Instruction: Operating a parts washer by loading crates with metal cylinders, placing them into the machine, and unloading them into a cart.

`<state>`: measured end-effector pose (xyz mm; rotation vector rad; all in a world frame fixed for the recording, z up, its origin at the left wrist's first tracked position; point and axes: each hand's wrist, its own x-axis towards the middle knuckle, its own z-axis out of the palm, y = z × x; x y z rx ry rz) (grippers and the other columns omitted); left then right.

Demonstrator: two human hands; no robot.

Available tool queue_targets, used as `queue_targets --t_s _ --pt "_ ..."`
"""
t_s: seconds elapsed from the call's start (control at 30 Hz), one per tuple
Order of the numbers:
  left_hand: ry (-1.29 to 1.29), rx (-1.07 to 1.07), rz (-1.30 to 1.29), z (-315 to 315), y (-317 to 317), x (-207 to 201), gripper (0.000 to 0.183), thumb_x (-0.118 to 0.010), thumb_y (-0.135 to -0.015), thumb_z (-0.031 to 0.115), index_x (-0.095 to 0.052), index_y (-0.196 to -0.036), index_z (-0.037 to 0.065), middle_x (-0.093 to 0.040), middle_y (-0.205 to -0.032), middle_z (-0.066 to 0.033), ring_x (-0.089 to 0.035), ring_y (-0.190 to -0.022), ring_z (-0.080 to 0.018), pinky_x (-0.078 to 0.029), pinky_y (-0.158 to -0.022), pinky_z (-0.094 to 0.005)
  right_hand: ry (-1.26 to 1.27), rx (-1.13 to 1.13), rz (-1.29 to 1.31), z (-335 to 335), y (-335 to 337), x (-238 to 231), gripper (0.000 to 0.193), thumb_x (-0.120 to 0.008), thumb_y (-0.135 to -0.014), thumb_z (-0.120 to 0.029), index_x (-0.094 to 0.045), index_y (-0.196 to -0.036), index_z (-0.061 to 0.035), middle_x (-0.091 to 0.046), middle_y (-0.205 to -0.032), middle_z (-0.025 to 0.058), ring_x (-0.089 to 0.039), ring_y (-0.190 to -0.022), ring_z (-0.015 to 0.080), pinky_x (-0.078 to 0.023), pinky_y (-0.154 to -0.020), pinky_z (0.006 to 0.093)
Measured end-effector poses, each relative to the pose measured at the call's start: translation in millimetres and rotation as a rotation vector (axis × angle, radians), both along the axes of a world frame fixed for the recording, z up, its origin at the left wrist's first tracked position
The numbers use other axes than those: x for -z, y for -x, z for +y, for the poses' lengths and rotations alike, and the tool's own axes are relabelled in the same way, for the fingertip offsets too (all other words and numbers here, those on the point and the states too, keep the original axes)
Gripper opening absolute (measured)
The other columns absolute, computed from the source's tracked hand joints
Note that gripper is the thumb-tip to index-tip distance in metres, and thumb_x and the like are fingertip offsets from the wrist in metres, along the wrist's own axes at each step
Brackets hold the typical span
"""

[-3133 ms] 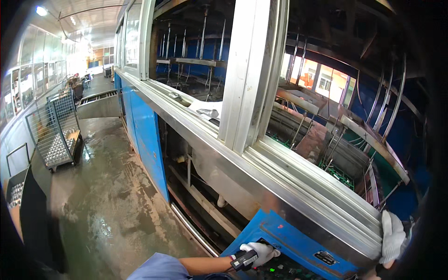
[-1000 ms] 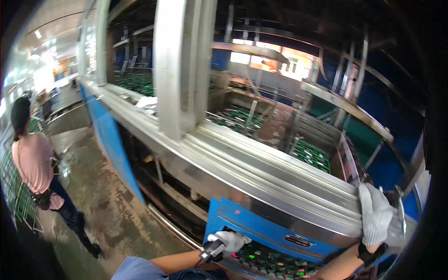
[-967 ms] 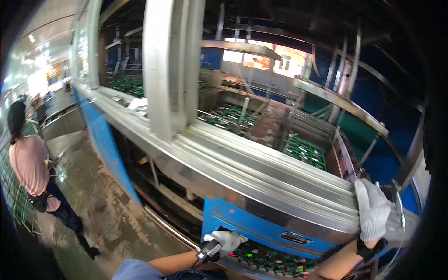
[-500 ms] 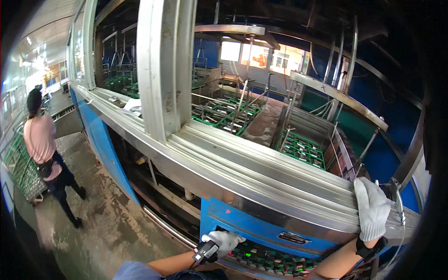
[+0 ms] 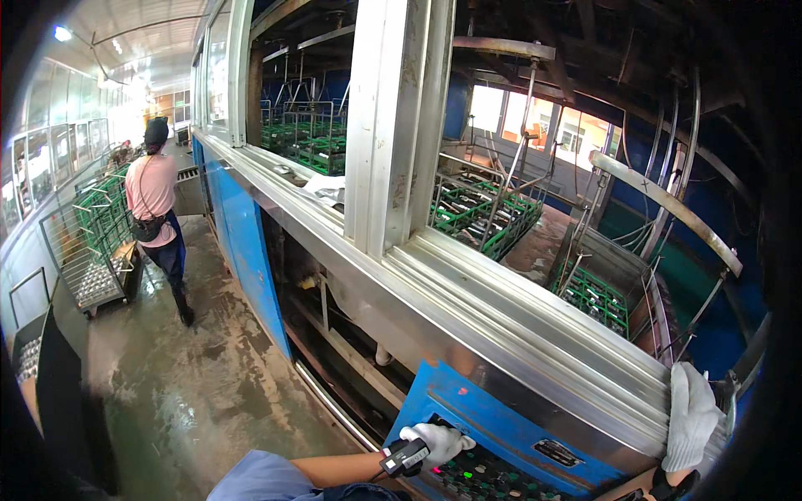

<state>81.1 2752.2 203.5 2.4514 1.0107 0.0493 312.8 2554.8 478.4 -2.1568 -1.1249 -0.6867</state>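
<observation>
My left hand point(image 5: 436, 443), in a white glove, is at the blue control panel point(image 5: 501, 422). One finger reaches toward its rows of dark buttons point(image 5: 484, 480), among which small green and red lights glow. The other fingers look bent, and I see nothing held. A small black device point(image 5: 404, 457) is strapped to the left wrist. Also white-gloved, my right hand point(image 5: 692, 416) lies on the metal sill point(image 5: 543, 334) with its fingers stretched out, and a black band circles that wrist.
Behind the sill, a green rack of metal parts point(image 5: 480, 209) hangs from rods, and a lower green rack point(image 5: 593, 296) sits to its right. A metal post point(image 5: 388, 125) rises from the sill. At left a person in pink point(image 5: 152, 196) walks beside a wire cart point(image 5: 104, 280) on wet floor.
My view has turned left, so the machine appears farther right. The middle green rack stands higher inside it. The person in pink has stepped forward. Both my hands stay in their places.
</observation>
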Motion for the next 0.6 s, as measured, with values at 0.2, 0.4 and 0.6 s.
queue_targets --t_s 0.2,0.4,0.6 --pt "-0.073 0.022 0.099 0 -7 7 0.031 -0.046 -0.102 0.034 -0.072 -0.117 0.026 -0.077 -0.102 -0.0033 -0.073 -0.094 -0.0245 -0.059 -0.082 -0.0384 0.019 -0.001 0.004 -1 -3 2 0.034 -0.06 -0.102 -0.028 -0.072 -0.115 0.0016 -0.071 -0.117 0.0229 -0.066 -0.111 0.0388 -0.044 -0.109 0.0419" --pt "-0.231 0.057 -0.038 1 -8 34 0.026 -0.047 -0.103 0.034 -0.07 -0.112 0.023 -0.073 -0.096 -0.0034 -0.068 -0.086 -0.0232 -0.054 -0.074 -0.0377 0.049 0.066 0.035 -1 2 -3 0.038 -0.058 -0.103 -0.031 -0.071 -0.118 0.0015 -0.07 -0.12 0.0243 -0.065 -0.113 0.0401 -0.045 -0.108 0.0416" --pt "-0.474 0.098 -0.833 4 -8 49 0.03 -0.05 -0.104 0.037 -0.058 -0.088 0.013 -0.056 -0.064 -0.004 -0.047 -0.039 -0.022 -0.031 -0.031 -0.0437 0.049 0.049 0.074 -1 8 -5 0.039 -0.058 -0.103 -0.032 -0.07 -0.12 0.0014 -0.07 -0.12 0.0248 -0.065 -0.114 0.0401 -0.046 -0.104 0.0417"
